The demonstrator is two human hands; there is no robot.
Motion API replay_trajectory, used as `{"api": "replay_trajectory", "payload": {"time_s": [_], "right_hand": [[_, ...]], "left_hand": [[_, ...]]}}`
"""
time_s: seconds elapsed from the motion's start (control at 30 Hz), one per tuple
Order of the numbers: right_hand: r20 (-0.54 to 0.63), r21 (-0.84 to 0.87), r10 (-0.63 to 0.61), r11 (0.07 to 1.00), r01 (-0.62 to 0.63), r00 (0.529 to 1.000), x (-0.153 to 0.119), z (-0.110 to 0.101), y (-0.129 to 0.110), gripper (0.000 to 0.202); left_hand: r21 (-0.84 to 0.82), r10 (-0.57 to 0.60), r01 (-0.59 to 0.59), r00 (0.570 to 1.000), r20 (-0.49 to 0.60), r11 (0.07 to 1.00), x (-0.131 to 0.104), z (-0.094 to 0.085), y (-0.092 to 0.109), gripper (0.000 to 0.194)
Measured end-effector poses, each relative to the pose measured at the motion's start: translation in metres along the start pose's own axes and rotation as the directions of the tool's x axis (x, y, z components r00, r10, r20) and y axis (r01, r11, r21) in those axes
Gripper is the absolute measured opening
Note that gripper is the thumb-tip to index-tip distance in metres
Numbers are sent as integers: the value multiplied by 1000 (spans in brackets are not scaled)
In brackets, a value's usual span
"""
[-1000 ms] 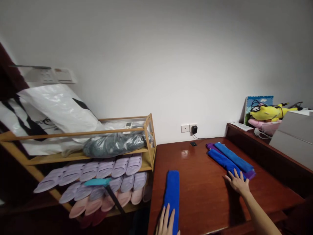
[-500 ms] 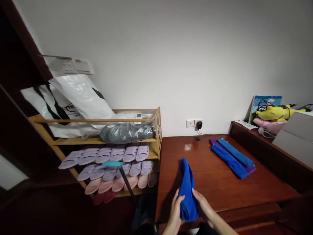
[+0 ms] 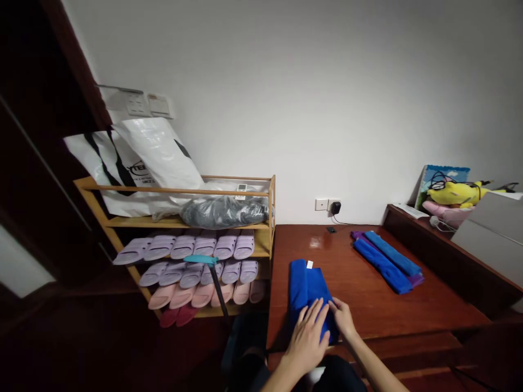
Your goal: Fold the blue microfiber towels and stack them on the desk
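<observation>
Evidently steadying the folded blue fabric cloth (image 3: 298, 286), the left hand (image 3: 309, 335) spreads flat; the right hand (image 3: 344, 320) touches its three-o'clock edge, pinch unclear.

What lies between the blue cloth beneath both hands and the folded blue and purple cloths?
Only bare, reddish-brown wooden tabletop, as the head view shows.

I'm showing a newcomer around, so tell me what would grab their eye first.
Probably the bright blue, partly folded cloth under the left hand and right hand, on the glossy red-brown wooden desk. Next, rows of lilac slippers and pink slippers on the wooden rack at left, then the yellow plush toy at far right.
</observation>
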State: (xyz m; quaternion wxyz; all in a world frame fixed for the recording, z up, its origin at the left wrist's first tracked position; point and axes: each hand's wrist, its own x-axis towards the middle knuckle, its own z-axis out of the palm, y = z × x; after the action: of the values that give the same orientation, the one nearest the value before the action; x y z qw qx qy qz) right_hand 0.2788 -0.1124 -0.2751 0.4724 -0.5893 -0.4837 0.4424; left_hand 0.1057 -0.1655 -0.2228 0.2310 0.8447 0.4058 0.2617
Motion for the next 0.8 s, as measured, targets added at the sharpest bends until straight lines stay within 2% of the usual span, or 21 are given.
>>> {"api": "replay_trajectory", "payload": {"time_s": [0.07, 0.13, 0.2, 0.27, 0.33, 0.37, 0.43, 0.5, 0.57, 0.67, 0.8], "right_hand": [[-80, -99, 9, 995, -17, 997, 2, -16, 6, 52], [-142, -200, 21, 979, -50, 990, 1, -32, 13, 46], [-191, -294, 26, 952, -82, 981, -3, -46, 20, 39], [-238, -371, 13, 923, -103, 971, -6, -54, 23, 38], [-263, -525, -105, 850, -51, 959, -6, -54, 23, 47], [-234, -621, -200, 784, 12, 952, -5, -50, 23, 53], [-80, -772, -359, 613, 170, 930, -1, -37, 24, 58], [96, -814, -377, 502, 291, 921, 3, -22, 28, 56], [193, -831, -317, 450, 326, 929, 7, -10, 34, 57], [213, -872, -246, 388, 298, 945, 12, -10, 44, 62], [190, -898, -224, 354, 261, 956, 21, -32, 49, 67]], "left_hand": [[40, -51, 49, 997, 65, 998, 0, 6, -10, 67], [81, -96, 89, 991, 88, 993, -4, 9, -22, 63], [130, -141, 133, 989, 50, 983, -10, 7, -32, 57], [180, -230, 230, 973, -23, 956, -14, 1, -34, 52], [210, -308, 322, 946, -100, 923, -15, -5, -29, 50], [214, -312, 332, 942, -123, 919, -13, -6, -23, 50], [194, -228, 247, 967, -112, 949, -5, -5, -11, 53], [139, -90, 95, 995, -42, 986, 5, 2, -2, 58], [98, -48, 45, 998, 28, 994, 14, 11, 0, 57], [159, -173, 157, 981, 92, 975, 18, 18, -17, 61], [353, -338, 312, 941, 11, 882, 5, 10, -54, 61]]}}
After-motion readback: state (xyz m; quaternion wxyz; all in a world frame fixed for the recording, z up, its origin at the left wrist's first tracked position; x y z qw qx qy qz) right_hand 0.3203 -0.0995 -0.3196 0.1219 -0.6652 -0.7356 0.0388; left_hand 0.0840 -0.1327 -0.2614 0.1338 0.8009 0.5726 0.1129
